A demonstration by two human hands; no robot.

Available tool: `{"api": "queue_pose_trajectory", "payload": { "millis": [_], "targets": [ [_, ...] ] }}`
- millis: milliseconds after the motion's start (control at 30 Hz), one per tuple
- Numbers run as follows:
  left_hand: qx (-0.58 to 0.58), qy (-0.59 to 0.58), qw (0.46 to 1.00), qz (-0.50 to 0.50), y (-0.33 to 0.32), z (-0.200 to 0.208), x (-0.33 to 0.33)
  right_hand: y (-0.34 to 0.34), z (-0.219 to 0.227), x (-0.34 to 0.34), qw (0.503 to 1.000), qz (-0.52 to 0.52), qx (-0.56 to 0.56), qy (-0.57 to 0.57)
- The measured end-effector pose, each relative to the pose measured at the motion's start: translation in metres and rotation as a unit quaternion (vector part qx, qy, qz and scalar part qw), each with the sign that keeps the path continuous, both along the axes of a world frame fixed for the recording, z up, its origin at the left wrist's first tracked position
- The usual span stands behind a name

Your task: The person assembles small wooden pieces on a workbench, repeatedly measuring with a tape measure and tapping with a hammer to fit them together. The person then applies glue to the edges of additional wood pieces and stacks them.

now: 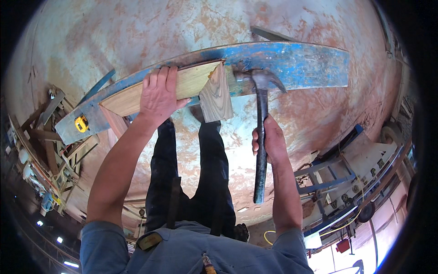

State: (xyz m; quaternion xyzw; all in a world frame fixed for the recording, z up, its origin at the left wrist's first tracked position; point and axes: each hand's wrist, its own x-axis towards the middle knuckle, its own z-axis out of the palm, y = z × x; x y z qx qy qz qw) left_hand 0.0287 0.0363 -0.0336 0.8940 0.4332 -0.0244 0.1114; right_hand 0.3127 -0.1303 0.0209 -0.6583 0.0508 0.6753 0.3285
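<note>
My left hand (158, 93) presses flat on a pale wooden board (194, 82) that lies on a long plank painted blue (296, 64). A short wooden block (216, 97) stands on end against the board's right end. My right hand (268, 140) grips the dark handle of a claw hammer (261, 118). The hammer's head (255, 77) rests at the block's top right corner, on the blue plank. My dark trouser legs hang below the plank.
A yellow tape measure (81, 123) lies on the blue plank's left end. Wooden frames and scrap (54, 150) crowd the left side. Blue metal stands and a workbench (337, 173) fill the right. The floor (182, 27) is worn, stained concrete.
</note>
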Motion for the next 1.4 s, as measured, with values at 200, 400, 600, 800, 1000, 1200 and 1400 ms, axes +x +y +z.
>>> {"api": "queue_pose_trajectory", "payload": {
  "millis": [200, 400, 600, 800, 1000, 1200, 1400],
  "targets": [
    [-0.016, 0.002, 1.0, -0.005, 0.002, 0.001, 0.001, 0.001, -0.002, -0.007, 0.999, 0.052, -0.007, -0.015],
    [-0.006, 0.012, 1.0, 0.004, 0.001, 0.001, 0.001, 0.001, 0.001, -0.004, 0.999, -0.033, -0.006, -0.014],
    [-0.011, 0.011, 1.0, 0.003, 0.003, 0.001, 0.001, 0.001, -0.002, -0.002, 0.999, 0.044, -0.007, -0.003],
    [-0.003, 0.009, 1.0, -0.003, 0.002, -0.001, 0.0, 0.006, 0.007, -0.016, 0.999, 0.036, -0.022, -0.009],
    [-0.007, 0.005, 1.0, -0.006, 0.003, 0.0, -0.003, 0.001, 0.002, -0.007, 0.999, 0.029, 0.002, -0.033],
    [-0.021, 0.022, 1.0, 0.003, 0.002, 0.001, -0.002, 0.002, 0.004, -0.014, 0.999, 0.051, -0.016, -0.004],
    [-0.022, 0.014, 1.0, 0.003, 0.003, 0.0, -0.003, -0.001, 0.004, -0.004, 0.999, 0.029, -0.015, -0.037]
  ]
}}
